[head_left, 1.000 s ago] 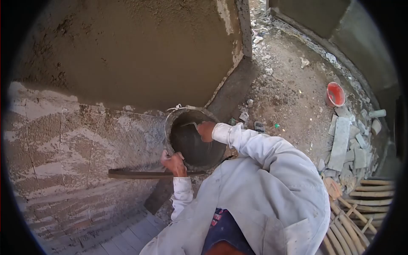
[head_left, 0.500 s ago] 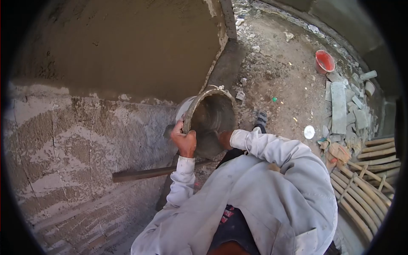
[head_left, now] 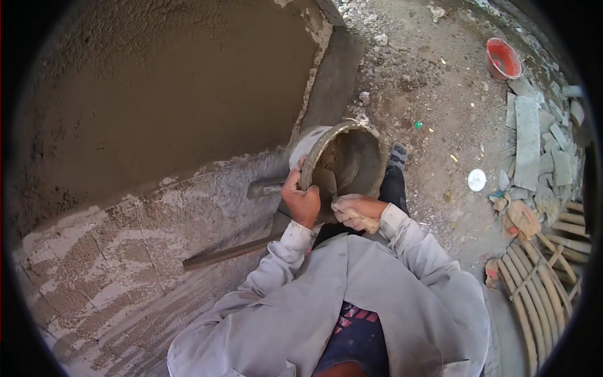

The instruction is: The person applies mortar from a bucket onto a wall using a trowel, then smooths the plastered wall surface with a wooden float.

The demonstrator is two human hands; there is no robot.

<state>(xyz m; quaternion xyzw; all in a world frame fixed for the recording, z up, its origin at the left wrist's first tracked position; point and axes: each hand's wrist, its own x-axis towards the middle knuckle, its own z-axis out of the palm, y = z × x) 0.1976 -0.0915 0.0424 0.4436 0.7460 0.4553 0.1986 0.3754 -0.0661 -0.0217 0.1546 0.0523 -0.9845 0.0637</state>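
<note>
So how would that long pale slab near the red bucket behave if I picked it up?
The long pale slab would probably stay stiff, since its edges run straight. It may be brittle, as broken-looking pieces of similar color lie beside it.

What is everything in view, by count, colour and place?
Bucket: one, grey, tilted, centre
Trowel: one, grey, bucket mouth
Flat tool: one, grey, left of bucket
Bar: one, brown, by wall
Plastered wall: one, brown, upper left
Tub: one, red, upper right
Disc: one, white, right ground
Slabs: several, grey, far right
Poles: many, tan, lower right
Foot: one, grey-sandalled, beside bucket
Left hand: one, grey-sleeved, bucket rim
Right hand: one, grey-sleeved, on trowel
</note>
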